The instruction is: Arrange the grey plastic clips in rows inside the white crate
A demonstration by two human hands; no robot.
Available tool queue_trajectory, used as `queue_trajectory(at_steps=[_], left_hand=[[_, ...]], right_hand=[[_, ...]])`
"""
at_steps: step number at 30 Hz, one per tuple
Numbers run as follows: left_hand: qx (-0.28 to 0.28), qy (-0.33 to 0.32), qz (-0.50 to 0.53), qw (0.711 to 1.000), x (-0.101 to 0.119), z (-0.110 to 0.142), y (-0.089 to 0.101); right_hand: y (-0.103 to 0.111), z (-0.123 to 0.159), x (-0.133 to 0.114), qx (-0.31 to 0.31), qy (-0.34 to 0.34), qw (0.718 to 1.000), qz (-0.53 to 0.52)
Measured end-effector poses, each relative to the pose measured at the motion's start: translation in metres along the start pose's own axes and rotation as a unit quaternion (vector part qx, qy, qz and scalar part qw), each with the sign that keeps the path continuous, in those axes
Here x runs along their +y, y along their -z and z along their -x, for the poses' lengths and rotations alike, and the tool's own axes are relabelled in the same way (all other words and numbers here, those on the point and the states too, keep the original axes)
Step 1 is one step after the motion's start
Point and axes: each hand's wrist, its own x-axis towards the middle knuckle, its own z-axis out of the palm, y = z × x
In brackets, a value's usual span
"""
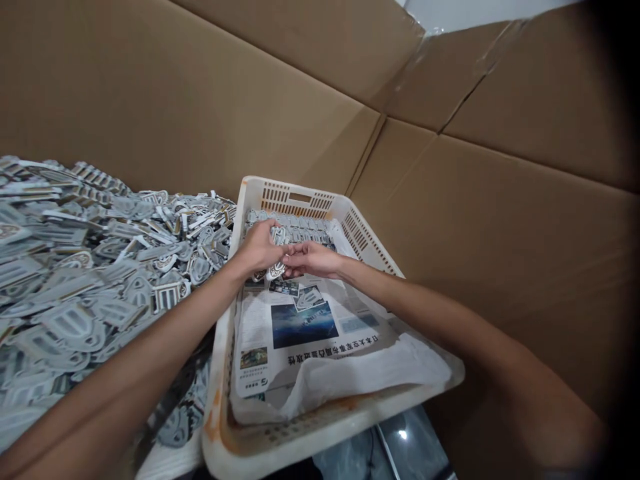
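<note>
My left hand [260, 248] is closed round a small stack of grey and white badge-shaped pieces [278, 236], held over the far end of a white plastic crate [235, 427]. My right hand [313, 259] meets it from the right, fingers pinched on the same stack. A sheet of newspaper [310, 333] lines the crate. A row of the same pieces [300, 227] stands along the crate's far wall.
A big heap of the same grey pieces [85, 267] fills the left side, next to the crate. Tall brown cardboard walls [475, 200] close in the back and right. A dark glossy floor [400, 433] shows below the crate's near rim.
</note>
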Motion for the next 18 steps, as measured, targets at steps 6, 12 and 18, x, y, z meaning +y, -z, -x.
queue_trajectory(at_steps=[6, 12, 18], left_hand=[[0.139, -0.095, 0.01, 0.986, -0.009, -0.01, -0.007], [0.276, -0.128, 0.044, 0.952, -0.011, -0.015, -0.004], [0.407, -0.179, 0.142, 0.884, -0.007, -0.014, 0.003]], right_hand=[[-0.005, 0.01, -0.004, -0.016, 0.001, 1.0, 0.018], [-0.006, 0.008, 0.012, 0.121, 0.082, 0.953, 0.266], [-0.016, 0.004, 0.049, 0.054, 0.239, 0.795, 0.554]])
